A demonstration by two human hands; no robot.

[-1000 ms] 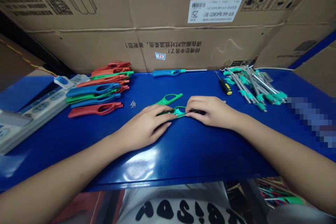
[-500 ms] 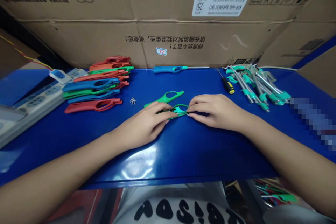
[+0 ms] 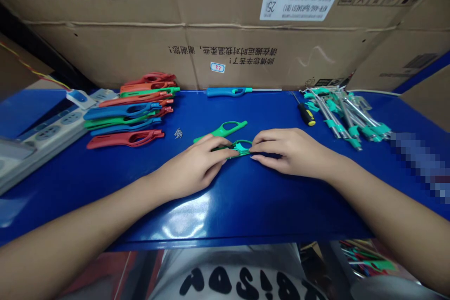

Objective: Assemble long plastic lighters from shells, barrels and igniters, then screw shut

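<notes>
In the middle of the table, my left hand (image 3: 200, 164) is closed on a green lighter shell half (image 3: 248, 142) with a teal trigger piece (image 3: 241, 146) inside it. The hand covers most of the shell's handle. From the other side, my right hand (image 3: 284, 152) has its fingertips at the shell's right end, thumb lower and slightly apart from the fingers. Just behind my left fingers lies another green shell half (image 3: 228, 130), its lower end partly hidden. A small pile of screws (image 3: 178, 133) sits to the left.
Red, orange, green and blue lighter shells (image 3: 123, 139) are stacked at left beside a power strip (image 3: 52, 129). An assembled blue lighter (image 3: 227, 92) lies by the cardboard wall (image 3: 218, 33). A screwdriver (image 3: 306, 113) and several metal lighter tubes (image 3: 330, 119) lie at right.
My right thumb has dropped slightly away from the fingers, and the right hand has shifted a little. My left hand keeps its place on the shell.
</notes>
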